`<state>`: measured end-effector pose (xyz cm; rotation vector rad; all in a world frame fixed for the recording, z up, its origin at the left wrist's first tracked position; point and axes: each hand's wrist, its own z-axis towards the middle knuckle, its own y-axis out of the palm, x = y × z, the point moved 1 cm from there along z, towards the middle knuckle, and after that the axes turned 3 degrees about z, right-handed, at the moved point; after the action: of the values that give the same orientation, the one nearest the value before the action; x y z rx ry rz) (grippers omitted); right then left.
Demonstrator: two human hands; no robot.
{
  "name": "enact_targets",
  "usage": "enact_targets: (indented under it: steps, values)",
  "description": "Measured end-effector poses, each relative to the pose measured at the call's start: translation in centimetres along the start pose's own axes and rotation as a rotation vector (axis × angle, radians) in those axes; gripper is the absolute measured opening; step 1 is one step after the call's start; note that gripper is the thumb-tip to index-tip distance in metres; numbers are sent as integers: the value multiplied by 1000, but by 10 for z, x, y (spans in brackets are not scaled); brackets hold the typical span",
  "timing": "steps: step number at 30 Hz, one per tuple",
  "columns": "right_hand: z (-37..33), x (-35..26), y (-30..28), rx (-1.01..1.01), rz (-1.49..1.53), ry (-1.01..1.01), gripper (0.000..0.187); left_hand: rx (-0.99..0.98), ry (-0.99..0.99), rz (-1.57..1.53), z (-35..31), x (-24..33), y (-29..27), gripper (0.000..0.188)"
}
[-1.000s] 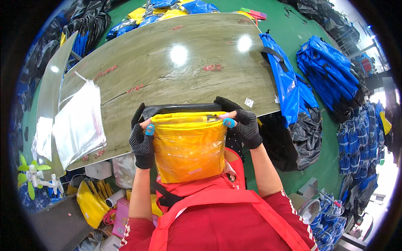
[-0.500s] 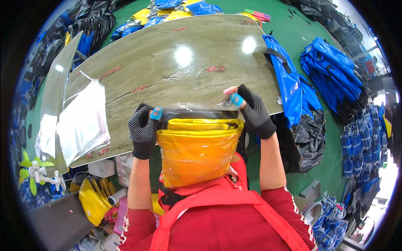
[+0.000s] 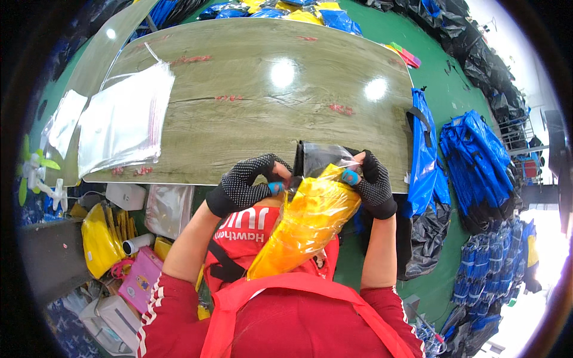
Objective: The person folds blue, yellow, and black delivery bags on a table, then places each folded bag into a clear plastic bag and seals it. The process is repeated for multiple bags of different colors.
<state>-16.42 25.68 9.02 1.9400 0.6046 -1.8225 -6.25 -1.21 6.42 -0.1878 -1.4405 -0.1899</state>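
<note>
A folded yellow bag (image 3: pixel 317 206) with a glossy sheet surface lies inside a clear plastic sleeve, tilted in front of my red apron. A dark flap (image 3: pixel 316 157) sticks up from its upper end, over the table's near edge. My left hand (image 3: pixel 250 182), in a black dotted glove with bare fingertips and blue tape, pinches the sleeve's left upper edge. At the upper right corner, my right hand (image 3: pixel 373 184), gloved and taped alike, has thumb and fingers closed on the sleeve. The sleeve's mouth is partly hidden by my fingers.
The wood-patterned table (image 3: pixel 250 125) carries a stack of clear plastic sleeves (image 3: pixel 128 119) at its left. Blue bags (image 3: pixel 422 149) hang at the right edge; more blue bags (image 3: pixel 477 161) lie beyond. Below left are yellow pouches (image 3: pixel 101 238), a pink case (image 3: pixel 142 277) and a small green fan (image 3: pixel 33 164).
The yellow package has gone from level to tilted, its upper end now to the right. My left hand has moved right, nearer my right hand, and the dark flap now stands up.
</note>
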Motion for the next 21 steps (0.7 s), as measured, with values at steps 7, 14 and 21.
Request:
enact_targets:
  steps: [7,14,21]
  values:
    - [0,2,0,-16,15,4,21,-76,238,233,11,17,-10,20]
    - [1,-4,-3,-25,29,-58,22,88,333,173,12,11,-3,11]
    - [17,-22,13,-2,142,-120,18,191,223,-145,45,17,6,8]
